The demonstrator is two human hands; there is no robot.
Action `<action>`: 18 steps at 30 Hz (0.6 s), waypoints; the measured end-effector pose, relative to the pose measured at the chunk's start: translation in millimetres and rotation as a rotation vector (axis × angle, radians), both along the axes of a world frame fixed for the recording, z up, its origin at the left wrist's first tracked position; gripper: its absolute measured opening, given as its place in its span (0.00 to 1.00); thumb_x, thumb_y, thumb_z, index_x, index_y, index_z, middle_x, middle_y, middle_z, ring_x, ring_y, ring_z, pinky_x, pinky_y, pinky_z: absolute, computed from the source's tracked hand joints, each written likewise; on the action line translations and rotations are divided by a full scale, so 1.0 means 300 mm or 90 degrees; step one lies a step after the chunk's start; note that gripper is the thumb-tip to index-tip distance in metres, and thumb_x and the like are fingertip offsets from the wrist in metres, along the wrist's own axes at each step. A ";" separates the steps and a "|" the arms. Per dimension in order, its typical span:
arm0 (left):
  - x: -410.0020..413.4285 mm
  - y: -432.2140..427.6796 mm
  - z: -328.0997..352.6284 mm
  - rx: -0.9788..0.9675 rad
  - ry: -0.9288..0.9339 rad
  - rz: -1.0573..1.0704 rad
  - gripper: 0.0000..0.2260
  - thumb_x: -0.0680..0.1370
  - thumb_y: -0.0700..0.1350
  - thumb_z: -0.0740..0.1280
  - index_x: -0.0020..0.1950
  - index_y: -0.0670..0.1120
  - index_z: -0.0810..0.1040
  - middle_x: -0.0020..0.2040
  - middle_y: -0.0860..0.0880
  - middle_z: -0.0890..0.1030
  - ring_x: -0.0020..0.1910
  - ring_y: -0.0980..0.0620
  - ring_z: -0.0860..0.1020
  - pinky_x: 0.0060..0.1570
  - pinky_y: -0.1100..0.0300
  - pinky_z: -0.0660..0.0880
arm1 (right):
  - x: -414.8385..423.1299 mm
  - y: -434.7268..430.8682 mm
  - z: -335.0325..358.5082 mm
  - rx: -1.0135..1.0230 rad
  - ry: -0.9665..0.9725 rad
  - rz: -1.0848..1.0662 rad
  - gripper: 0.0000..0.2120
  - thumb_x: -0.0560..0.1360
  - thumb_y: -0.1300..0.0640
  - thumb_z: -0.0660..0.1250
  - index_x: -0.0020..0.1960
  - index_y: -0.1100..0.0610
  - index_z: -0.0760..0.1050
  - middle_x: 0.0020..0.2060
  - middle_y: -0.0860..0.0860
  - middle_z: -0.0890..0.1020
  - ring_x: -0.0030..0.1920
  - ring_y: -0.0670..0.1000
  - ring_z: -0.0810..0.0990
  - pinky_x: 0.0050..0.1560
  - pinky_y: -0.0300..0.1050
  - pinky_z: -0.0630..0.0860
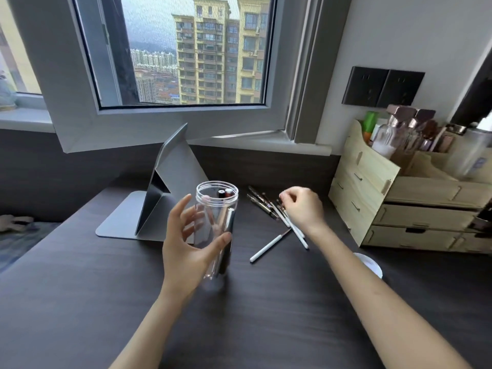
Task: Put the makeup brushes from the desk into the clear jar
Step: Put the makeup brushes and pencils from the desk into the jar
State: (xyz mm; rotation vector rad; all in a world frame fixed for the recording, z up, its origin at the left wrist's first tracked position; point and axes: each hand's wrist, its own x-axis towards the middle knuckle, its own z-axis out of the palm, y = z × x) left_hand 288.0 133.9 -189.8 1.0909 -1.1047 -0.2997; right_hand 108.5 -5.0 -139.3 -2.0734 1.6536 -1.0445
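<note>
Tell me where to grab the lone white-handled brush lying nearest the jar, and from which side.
Pinch the white-handled brush mid-handle from above. It lies flat on the desk, apart from the pile, with bare desk on both sides, so fingers can likely close across the slim shaft.

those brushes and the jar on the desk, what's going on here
A person is clearing makeup brushes off a dark desk into a clear jar. The left hand wraps around the jar, which stands upright with no lid and already has a few items in it. The right hand is down on the pile of brushes to the right of the jar, fingers pinching at one. Several brushes, including a white-handled brush, lie loose on the desk.
</note>
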 end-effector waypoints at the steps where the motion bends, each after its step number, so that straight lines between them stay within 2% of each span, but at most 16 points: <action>1: 0.004 -0.002 -0.001 0.000 0.019 0.001 0.37 0.57 0.50 0.78 0.63 0.65 0.68 0.54 0.59 0.77 0.51 0.62 0.78 0.55 0.66 0.75 | 0.010 -0.026 -0.032 0.021 0.060 -0.002 0.11 0.76 0.57 0.62 0.48 0.59 0.82 0.47 0.58 0.85 0.52 0.59 0.81 0.50 0.47 0.74; 4: 0.011 -0.005 0.000 0.006 0.030 0.011 0.38 0.58 0.50 0.78 0.66 0.57 0.68 0.56 0.57 0.77 0.52 0.58 0.78 0.56 0.67 0.74 | 0.056 -0.084 -0.108 0.041 0.223 0.000 0.13 0.76 0.53 0.62 0.54 0.58 0.81 0.52 0.58 0.84 0.57 0.60 0.77 0.53 0.48 0.74; 7: 0.014 -0.004 0.004 0.011 0.035 0.016 0.40 0.58 0.50 0.77 0.68 0.53 0.67 0.57 0.55 0.77 0.54 0.56 0.78 0.59 0.61 0.74 | 0.096 -0.130 -0.147 0.018 0.358 -0.021 0.15 0.76 0.50 0.63 0.55 0.59 0.78 0.55 0.57 0.82 0.59 0.59 0.74 0.54 0.49 0.72; 9: 0.014 -0.004 0.005 0.014 0.044 0.023 0.40 0.58 0.49 0.78 0.68 0.54 0.67 0.57 0.56 0.77 0.54 0.57 0.78 0.60 0.58 0.74 | 0.112 -0.154 -0.161 0.018 0.394 -0.037 0.15 0.76 0.50 0.65 0.55 0.59 0.78 0.56 0.57 0.82 0.60 0.58 0.74 0.55 0.48 0.72; 11: 0.017 -0.008 0.002 0.017 0.036 0.031 0.39 0.60 0.45 0.79 0.67 0.54 0.67 0.57 0.57 0.77 0.54 0.58 0.78 0.60 0.59 0.74 | 0.122 -0.169 -0.170 0.027 0.404 -0.042 0.15 0.76 0.51 0.65 0.56 0.60 0.78 0.56 0.56 0.82 0.60 0.58 0.74 0.54 0.47 0.73; 15: 0.024 -0.014 -0.004 0.020 0.032 0.038 0.39 0.61 0.41 0.80 0.67 0.55 0.67 0.56 0.57 0.77 0.54 0.61 0.77 0.61 0.62 0.73 | 0.122 -0.160 -0.159 0.070 0.352 -0.046 0.11 0.77 0.55 0.63 0.54 0.60 0.79 0.54 0.58 0.83 0.57 0.60 0.78 0.52 0.46 0.75; 17: 0.022 -0.014 -0.005 0.018 0.021 0.042 0.39 0.61 0.40 0.80 0.67 0.56 0.67 0.56 0.59 0.77 0.54 0.62 0.77 0.61 0.64 0.73 | 0.111 -0.135 -0.127 0.099 0.212 -0.032 0.11 0.76 0.55 0.63 0.48 0.61 0.81 0.46 0.59 0.84 0.50 0.60 0.81 0.47 0.46 0.75; 18: 0.020 -0.013 -0.004 0.017 0.013 0.044 0.38 0.61 0.39 0.80 0.66 0.58 0.67 0.56 0.60 0.76 0.54 0.63 0.77 0.60 0.66 0.72 | 0.102 -0.116 -0.106 0.111 0.106 -0.008 0.11 0.75 0.57 0.63 0.43 0.62 0.81 0.39 0.59 0.83 0.43 0.59 0.81 0.42 0.46 0.74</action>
